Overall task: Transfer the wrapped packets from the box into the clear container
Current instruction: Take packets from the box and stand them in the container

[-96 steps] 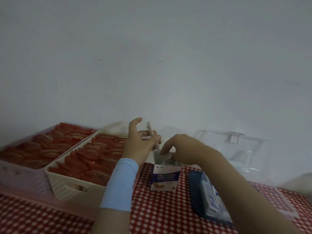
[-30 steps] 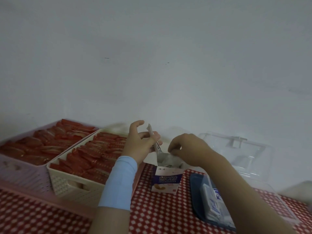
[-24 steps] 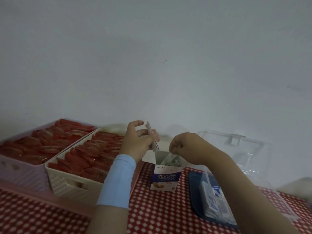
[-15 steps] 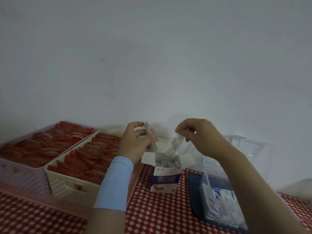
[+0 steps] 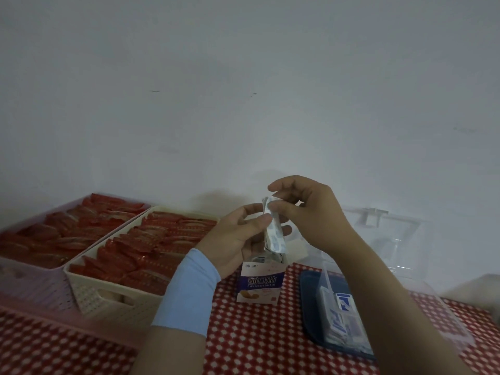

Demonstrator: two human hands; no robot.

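A small open white-and-purple box stands on the red dotted tablecloth. Above it hangs a bunch of white-and-blue wrapped packets. My left hand holds the bunch from the left, thumb against it. My right hand pinches its top edge between thumb and fingers. To the right, the clear container with a blue base holds several packets; its clear lid stands open behind.
Two baskets, one cream and one pinkish, full of red wrapped items, stand at the left on a pink tray. A white wall rises close behind the table.
My right hand reached into the box, drew packets up out of it and brought them against those in my left hand; both hands now hold one bunch above the box.
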